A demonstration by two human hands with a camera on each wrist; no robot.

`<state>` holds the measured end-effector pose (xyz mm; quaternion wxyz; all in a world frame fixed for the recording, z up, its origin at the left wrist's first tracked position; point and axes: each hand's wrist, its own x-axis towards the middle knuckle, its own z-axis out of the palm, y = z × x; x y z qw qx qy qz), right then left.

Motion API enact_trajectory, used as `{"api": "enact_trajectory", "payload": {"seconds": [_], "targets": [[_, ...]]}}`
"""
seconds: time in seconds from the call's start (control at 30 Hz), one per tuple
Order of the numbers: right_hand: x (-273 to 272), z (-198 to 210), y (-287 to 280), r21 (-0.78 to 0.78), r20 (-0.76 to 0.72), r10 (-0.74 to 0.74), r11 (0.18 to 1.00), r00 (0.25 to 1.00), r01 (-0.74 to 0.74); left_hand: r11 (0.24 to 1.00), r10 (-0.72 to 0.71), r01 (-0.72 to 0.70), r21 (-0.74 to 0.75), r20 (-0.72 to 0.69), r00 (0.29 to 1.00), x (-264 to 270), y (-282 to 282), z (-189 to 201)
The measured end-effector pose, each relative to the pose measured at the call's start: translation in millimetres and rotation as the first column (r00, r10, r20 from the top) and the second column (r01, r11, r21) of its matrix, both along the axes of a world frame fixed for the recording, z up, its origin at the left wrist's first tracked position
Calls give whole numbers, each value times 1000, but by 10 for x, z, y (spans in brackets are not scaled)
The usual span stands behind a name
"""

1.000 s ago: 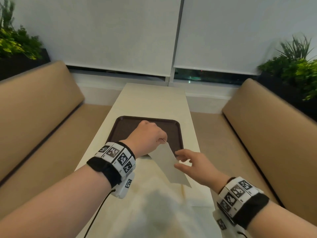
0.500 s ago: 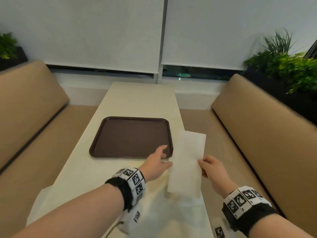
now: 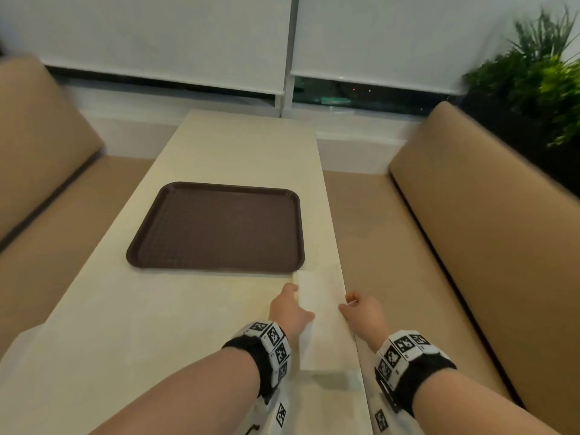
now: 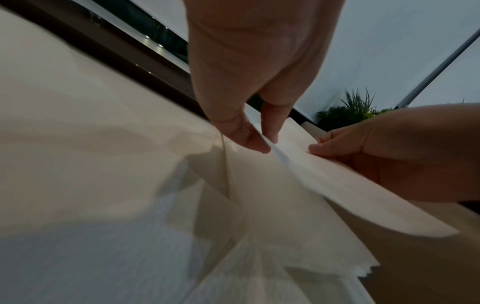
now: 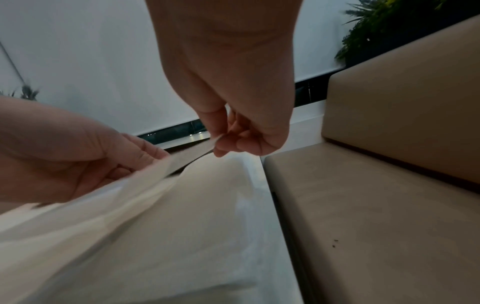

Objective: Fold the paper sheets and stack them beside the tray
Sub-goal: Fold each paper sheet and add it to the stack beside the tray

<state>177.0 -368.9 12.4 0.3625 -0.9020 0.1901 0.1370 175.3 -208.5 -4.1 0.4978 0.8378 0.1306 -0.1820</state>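
Observation:
A folded white paper sheet (image 3: 320,312) hangs low over the table's right edge, just in front of the near right corner of the brown tray (image 3: 216,227). My left hand (image 3: 298,301) pinches the sheet's left edge between thumb and finger; the left wrist view shows this pinch (image 4: 266,145). My right hand (image 3: 346,303) pinches the right edge, as the right wrist view shows (image 5: 218,144). In the wrist views the sheet (image 5: 103,205) sags between both hands, slightly off the table. The tray holds nothing.
More white sheets (image 4: 285,267) lie spread on the near end of the cream table (image 3: 238,146), under my wrists. Tan bench seats (image 3: 470,246) flank the table on both sides. A green plant (image 3: 539,76) stands at the back right.
The sheet has come down from beside the tray's right side to low over the table in front of its corner. Both hands moved nearer with it and now pinch its edges.

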Motion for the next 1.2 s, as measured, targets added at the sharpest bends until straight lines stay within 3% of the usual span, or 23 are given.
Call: {"api": "enact_trajectory", "payload": {"seconds": [0.23, 0.63, 0.77, 1.07, 1.2], "targets": [[38, -197, -21, -93, 27, 32, 995, 999, -29, 995, -59, 58, 84, 4, 998, 1, -27, -159], [6, -256, -52, -56, 69, -7, 998, 998, 11, 994, -63, 57, 93, 58, 996, 45, -7, -220], [-9, -284, -57, -6, 17, -79, 997, 997, 79, 996, 76, -82, 47, 114, 991, 9, -23, -212], [53, -230, -21, -31, -101, -69, 997, 992, 66, 984, 175, -175, -39, -24, 984, 126, -12, -212], [-63, -59, -111, 23, 20, -126, 992, 992, 126, 963, 233, -230, -139, 9, 972, 142, 351, -15]]}}
